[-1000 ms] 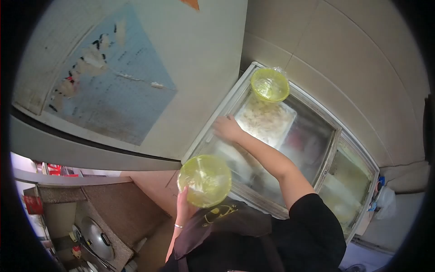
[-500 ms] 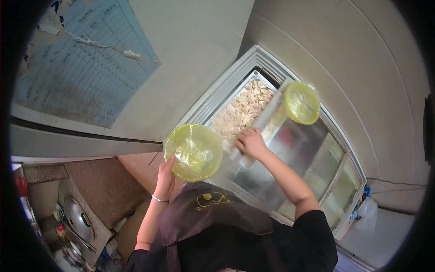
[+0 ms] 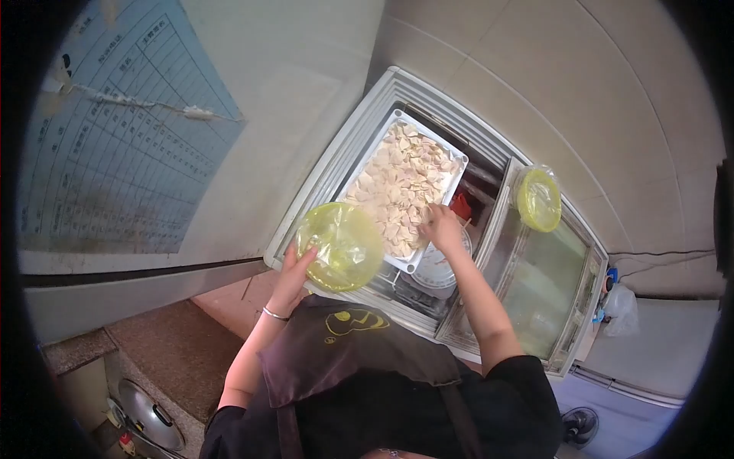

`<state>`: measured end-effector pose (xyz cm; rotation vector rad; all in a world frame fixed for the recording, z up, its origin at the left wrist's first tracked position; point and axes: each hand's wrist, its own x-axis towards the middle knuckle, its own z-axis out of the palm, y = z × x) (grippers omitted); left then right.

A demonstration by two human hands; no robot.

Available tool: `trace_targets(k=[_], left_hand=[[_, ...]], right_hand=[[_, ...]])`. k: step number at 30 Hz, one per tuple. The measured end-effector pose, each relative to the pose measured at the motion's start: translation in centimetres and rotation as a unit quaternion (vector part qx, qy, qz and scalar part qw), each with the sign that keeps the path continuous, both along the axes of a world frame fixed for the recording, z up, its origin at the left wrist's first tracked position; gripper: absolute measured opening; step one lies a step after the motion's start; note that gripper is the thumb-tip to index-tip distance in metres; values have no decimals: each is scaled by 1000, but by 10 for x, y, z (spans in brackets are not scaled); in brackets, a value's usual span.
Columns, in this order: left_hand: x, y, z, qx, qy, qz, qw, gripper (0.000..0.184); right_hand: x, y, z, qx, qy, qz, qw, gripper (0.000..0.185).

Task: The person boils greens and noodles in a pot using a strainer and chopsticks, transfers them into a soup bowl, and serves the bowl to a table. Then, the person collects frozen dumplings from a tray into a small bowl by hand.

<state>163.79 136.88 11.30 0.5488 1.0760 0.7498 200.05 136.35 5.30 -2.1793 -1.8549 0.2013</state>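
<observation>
My left hand (image 3: 293,277) grips the near-left rim of a yellow-green bowl (image 3: 352,264) lined with clear plastic, tilted beside the freezer's front edge. A white tray (image 3: 411,265) of pale, flat dumplings (image 3: 405,183) lies in the open part of the chest freezer (image 3: 321,180). Over the tray's right edge, my right hand (image 3: 445,231) has bent fingers at the dumplings; the fingertips are partly hidden, so whether they hold one is unclear. A second yellow-green bowl (image 3: 540,200), also plastic-lined, sits on the sliding glass lid (image 3: 547,283) at the right.
Below the tray are a round, pale container lid (image 3: 437,269) and something red (image 3: 461,206). A tall white panel with a torn blue paper form (image 3: 145,145) stands at left. A lidded pan (image 3: 149,413) is at lower left. Tiled wall (image 3: 612,130) borders the freezer.
The glass lid has slid right with the second bowl on it, uncovering more of the dumpling tray. My right hand has left the lid's edge for the dumplings; my left still holds its bowl.
</observation>
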Motion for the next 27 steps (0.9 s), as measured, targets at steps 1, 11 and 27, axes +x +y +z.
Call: trace_targets(k=[1, 11, 27], left_hand=[[-1, 1, -2, -1, 2, 0, 1000, 46], [6, 4, -33, 39, -2, -15, 999, 47], [13, 0, -38, 57, 2, -43, 997, 50]], right_hand=[[-10, 1, -1, 17, -71, 21, 997, 44], [-4, -2, -21, 55, 26, 44, 997, 29], [-9, -4, -29, 8, 8, 63, 998, 44]])
